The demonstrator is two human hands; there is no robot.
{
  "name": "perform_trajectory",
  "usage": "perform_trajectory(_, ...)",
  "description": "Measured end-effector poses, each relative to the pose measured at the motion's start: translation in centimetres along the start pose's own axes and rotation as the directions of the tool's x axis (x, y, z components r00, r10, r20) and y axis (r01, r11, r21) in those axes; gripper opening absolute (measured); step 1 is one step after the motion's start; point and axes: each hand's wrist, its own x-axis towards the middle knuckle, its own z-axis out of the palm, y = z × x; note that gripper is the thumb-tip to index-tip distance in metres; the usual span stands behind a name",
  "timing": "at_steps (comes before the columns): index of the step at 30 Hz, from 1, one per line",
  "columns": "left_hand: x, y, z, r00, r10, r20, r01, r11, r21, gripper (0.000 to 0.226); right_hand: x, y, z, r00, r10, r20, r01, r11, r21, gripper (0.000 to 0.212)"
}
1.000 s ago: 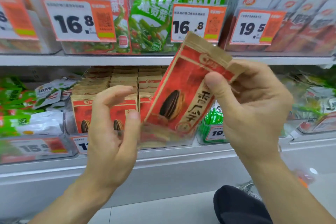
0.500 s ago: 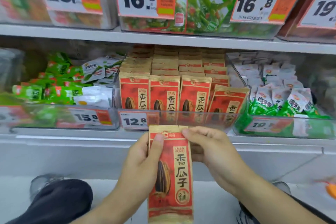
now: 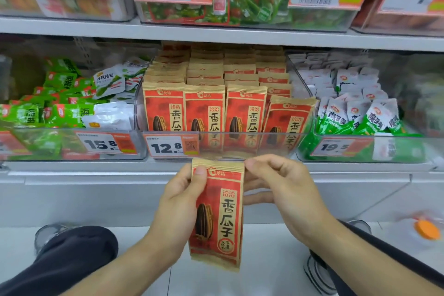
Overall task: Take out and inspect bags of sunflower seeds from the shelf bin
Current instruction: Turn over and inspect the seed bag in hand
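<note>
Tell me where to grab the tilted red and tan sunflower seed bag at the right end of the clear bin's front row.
Pinch the tan crimped top edge of the tilted red and tan sunflower seed bag from above. It leans left, standing above the clear plastic bin wall, which covers its lower half, so lift upward.

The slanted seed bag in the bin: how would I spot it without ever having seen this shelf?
Find the clear middle bin tagged 12.8 on the lower shelf. Its front row holds red-and-tan sunflower seed bags. The rightmost bag sits lower and leans, while the three beside it stand straight.
</note>
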Motion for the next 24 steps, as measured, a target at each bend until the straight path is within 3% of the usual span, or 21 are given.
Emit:
perform_trajectory(2,-0.3,-0.3,0.3,0.999,0.037,0.041,-0.037,0.999,0.004,0.025,-0.6,0.4,-0.4,0.997,-0.062,0.034,0.064,0.996,-0.055,0.025)
perform_trajectory(4,-0.6,-0.4,0.5,0.996,0.063,0.059,-0.062,0.998,-0.016,0.021,-1.1,0.8,-0.9,0.994,-0.105,0.026,0.107,0.990,-0.092,0.017)
perform_trajectory(8,-1.7,-0.4,0.8,0.998,0.060,0.035,-0.060,0.998,0.004,0.030,-2.1,1.2,-1.9,0.991,-0.132,0.023,0.134,0.988,-0.071,0.017)
perform_trajectory(14,-4.6,0.4,0.6,0.978,-0.209,-0.017,0.207,0.975,-0.081,0.023,-4.5,2.0,-1.4,0.975,-0.189,0.116,0.203,0.971,-0.124,0.021)
perform_trajectory(17,-5.8,1.2,-0.1,0.974,-0.218,-0.057,0.215,0.975,-0.057,0.023,-5.7,1.7,-0.7,0.976,-0.181,0.122,0.198,0.969,-0.148,0.020)
perform_trajectory(20,-7.3,2.0,-0.7,0.973,-0.208,-0.104,0.204,0.978,-0.048,0.020,-6.8,0.9,0.7,0.984,-0.130,0.121,0.149,0.976,-0.159,0.018)
perform_trajectory(24,-8.4,3.3,-1.8,0.964,-0.153,-0.219,0.134,0.986,-0.099,0.020,-7.6,-0.8,2.4,0.951,0.157,0.267,-0.105,0.974,-0.200,0.024)
